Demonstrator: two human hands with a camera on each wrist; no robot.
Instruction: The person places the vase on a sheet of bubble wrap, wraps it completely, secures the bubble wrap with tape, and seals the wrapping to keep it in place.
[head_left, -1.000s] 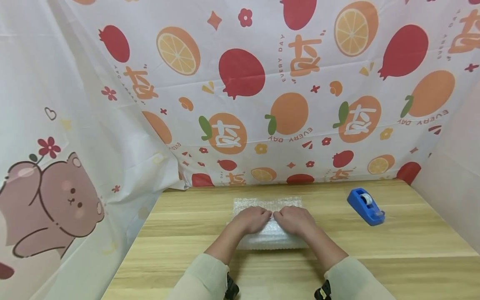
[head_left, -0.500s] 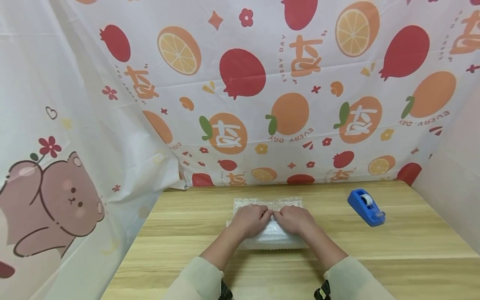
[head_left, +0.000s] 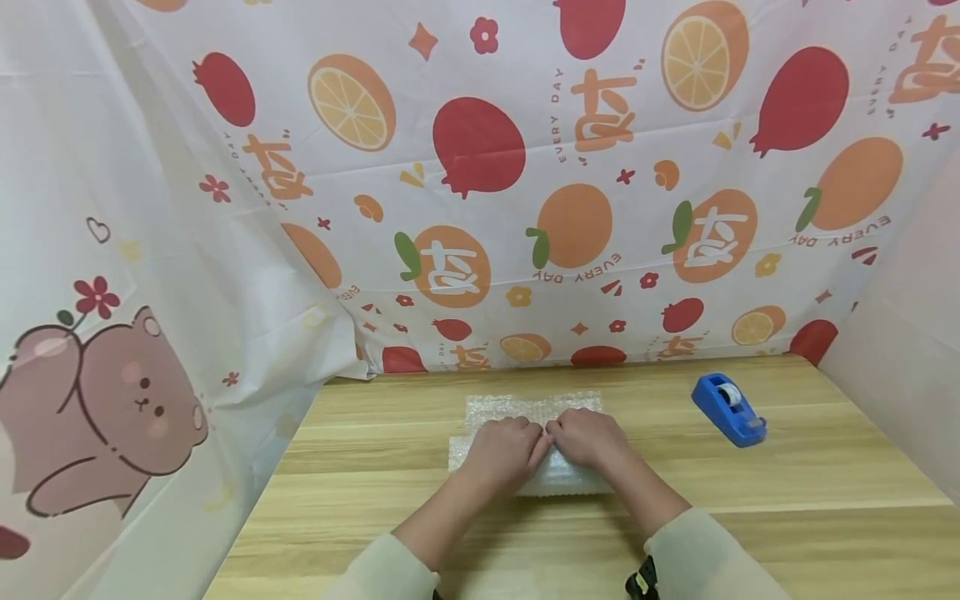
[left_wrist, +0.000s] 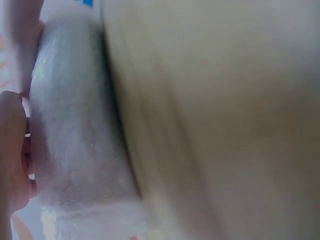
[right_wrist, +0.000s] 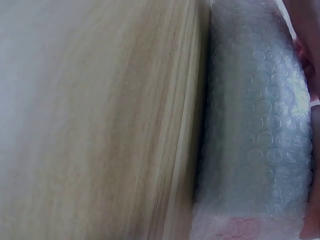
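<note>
A bundle of clear bubble wrap (head_left: pixel 562 477) lies on the wooden table, rounded along its near side, with a flat flap of wrap behind it. My left hand (head_left: pixel 504 452) grips the wrap on top with curled fingers, its thumb side against the other hand. Close beside it, my right hand (head_left: pixel 588 436) also holds the wrap, knuckles up. Seen from the left wrist, the padded roll (left_wrist: pixel 80 125) runs along the fingers (left_wrist: pixel 17 185). In the right wrist view, round bubbles cover the roll (right_wrist: pixel 257 130). What is inside the wrap is hidden.
A blue tape dispenser (head_left: pixel 730 408) with a roll of tape stands on the table (head_left: pixel 810 533) to the right. A fruit-patterned sheet (head_left: pixel 480 208) hangs behind the table's far edge, and a bear-printed sheet (head_left: pixel 135 400) hangs at the left.
My left hand turns and shifts slightly right and nearer, showing more of the wrap's left end. The right hand stays almost in place. The head view shifts slightly.
</note>
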